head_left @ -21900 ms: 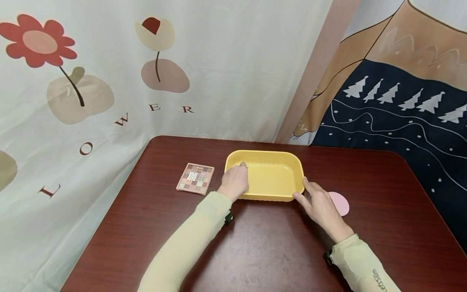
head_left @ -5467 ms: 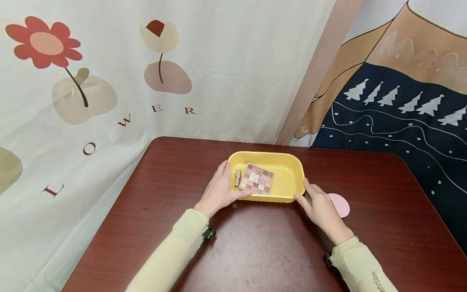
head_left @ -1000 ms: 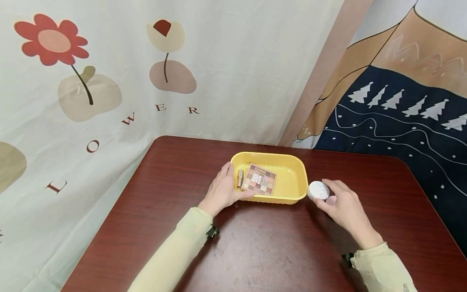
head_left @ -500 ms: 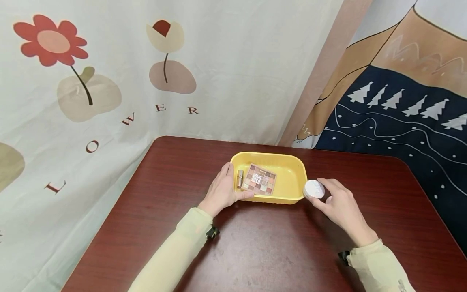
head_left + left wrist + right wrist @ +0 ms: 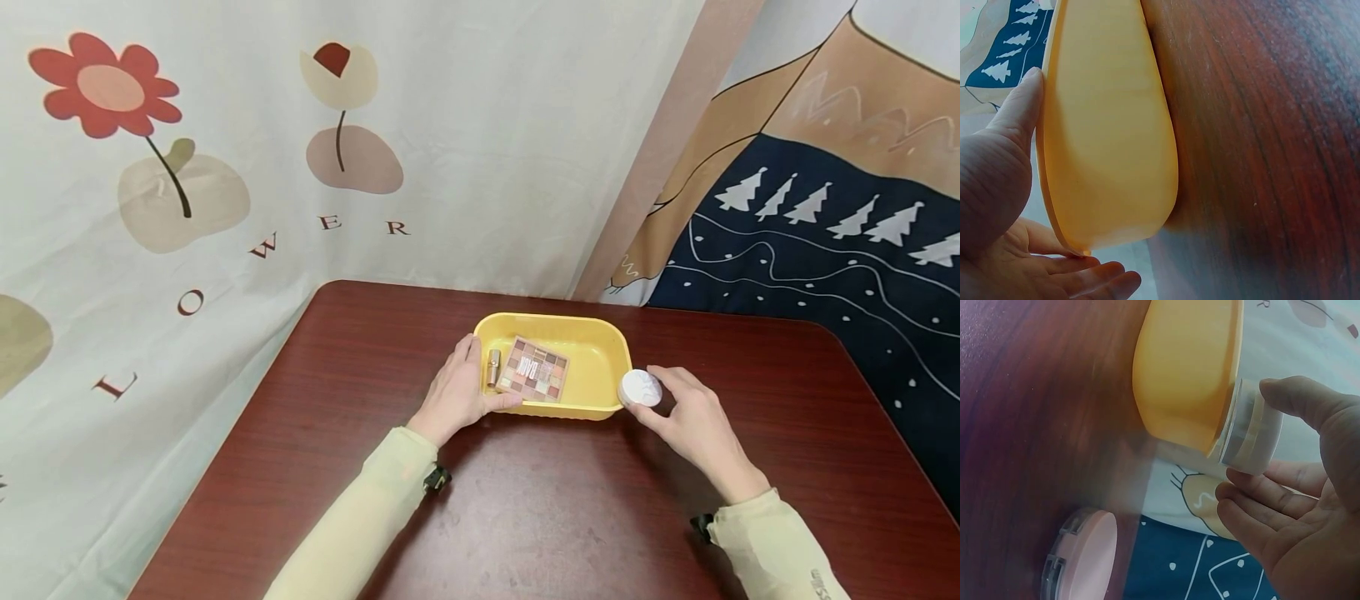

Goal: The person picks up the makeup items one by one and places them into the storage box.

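Observation:
My left hand (image 5: pixel 453 387) rests at the left front corner of a yellow tray (image 5: pixel 600 354), thumb along the front rim, fingers straight along the left end. In the left wrist view, the tray's outer wall (image 5: pixel 1104 125) lies past the thumb. A gold lipstick tube (image 5: pixel 492 367) and a square eyeshadow palette (image 5: pixel 534 369) lie in the tray's left half. My right hand (image 5: pixel 697 421) pinches a round cosmetic jar (image 5: pixel 641 388) with a white lid and clear lower part, between thumb and fingers. It sits at the tray's right rim; whether they touch I cannot tell.
A round pink compact (image 5: pixel 1088 556) lies on the table beyond the right hand, which hides it in the head view. The brown wooden table (image 5: pixel 562 500) ends at a printed curtain (image 5: pixel 465 167) behind the tray.
The palette and lipstick have come into the tray. My right hand has left the tray's rim, taken the jar and moved it left to the rim. The left hand stays put lately.

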Available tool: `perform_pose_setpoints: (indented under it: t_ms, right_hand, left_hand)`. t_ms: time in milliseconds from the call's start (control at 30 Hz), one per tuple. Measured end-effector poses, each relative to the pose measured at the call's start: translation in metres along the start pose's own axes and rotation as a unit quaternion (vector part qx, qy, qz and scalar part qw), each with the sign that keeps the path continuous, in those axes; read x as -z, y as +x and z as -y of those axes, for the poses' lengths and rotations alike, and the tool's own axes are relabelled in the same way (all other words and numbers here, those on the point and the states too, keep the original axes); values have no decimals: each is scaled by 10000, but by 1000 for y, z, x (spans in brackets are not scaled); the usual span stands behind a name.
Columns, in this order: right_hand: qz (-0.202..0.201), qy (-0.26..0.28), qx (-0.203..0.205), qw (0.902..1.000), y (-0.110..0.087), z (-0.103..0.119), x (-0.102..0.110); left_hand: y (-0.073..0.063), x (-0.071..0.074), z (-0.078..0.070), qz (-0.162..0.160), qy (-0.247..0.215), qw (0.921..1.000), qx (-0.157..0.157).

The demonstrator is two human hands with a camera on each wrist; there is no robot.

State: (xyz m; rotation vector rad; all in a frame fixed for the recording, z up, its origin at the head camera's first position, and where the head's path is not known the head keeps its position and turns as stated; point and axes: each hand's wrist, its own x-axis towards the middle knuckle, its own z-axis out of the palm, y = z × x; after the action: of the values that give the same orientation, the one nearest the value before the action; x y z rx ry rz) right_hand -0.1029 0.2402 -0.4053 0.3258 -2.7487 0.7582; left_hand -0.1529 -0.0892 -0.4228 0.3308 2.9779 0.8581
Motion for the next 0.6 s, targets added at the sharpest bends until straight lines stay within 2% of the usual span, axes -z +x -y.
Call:
perform_pose_setpoints:
  t_ms: [600]
  right_hand:
    - [241, 83, -242, 9994, 4, 2, -3]
  left_hand:
    - [-1, 0, -2, 20, -45, 9999, 126]
